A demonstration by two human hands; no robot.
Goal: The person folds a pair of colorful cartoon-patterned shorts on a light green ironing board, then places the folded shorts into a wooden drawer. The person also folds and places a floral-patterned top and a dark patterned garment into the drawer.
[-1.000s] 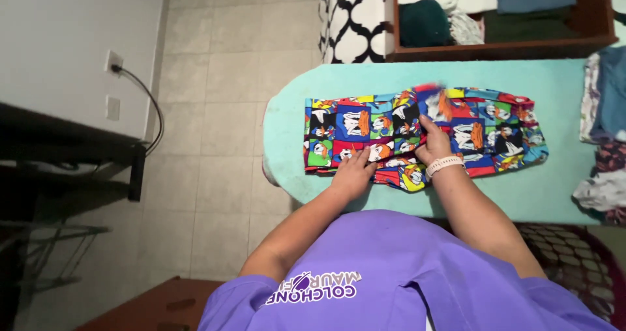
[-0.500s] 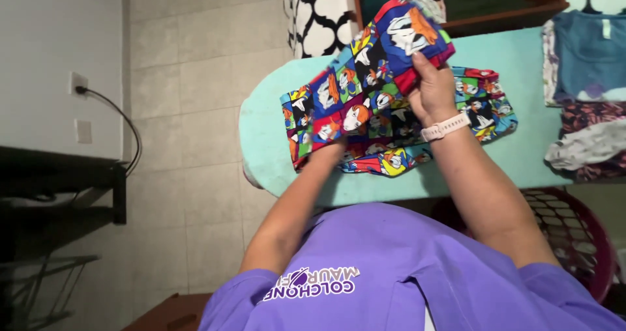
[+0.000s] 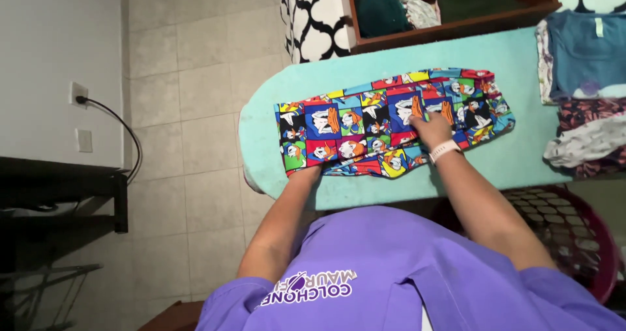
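Note:
A colourful cartoon-print garment [image 3: 365, 132] lies spread lengthwise on the turquoise ironing board [image 3: 521, 165]. My right hand [image 3: 433, 124] rests flat on the garment's right half with its fingers spread, and a pale watch band circles the wrist. My left hand [image 3: 305, 172] meets the garment's near left edge. Only the wrist and the heel of this hand show, as the cloth covers its fingers. My purple shirt fills the bottom of the view.
Folded clothes [image 3: 580, 90] are piled at the board's right end. A wooden shelf [image 3: 456, 28] holding clothes stands behind the board, beside black-and-white patterned fabric [image 3: 313, 18]. A pink laundry basket [image 3: 587, 240] sits at lower right, and a dark shelf [image 3: 65, 187] and a plugged-in cord [image 3: 124, 129] are on the left.
Half a second ago my right hand held the garment's upper part lifted off the board. It has been laid back down flat, and the hand now presses on it.

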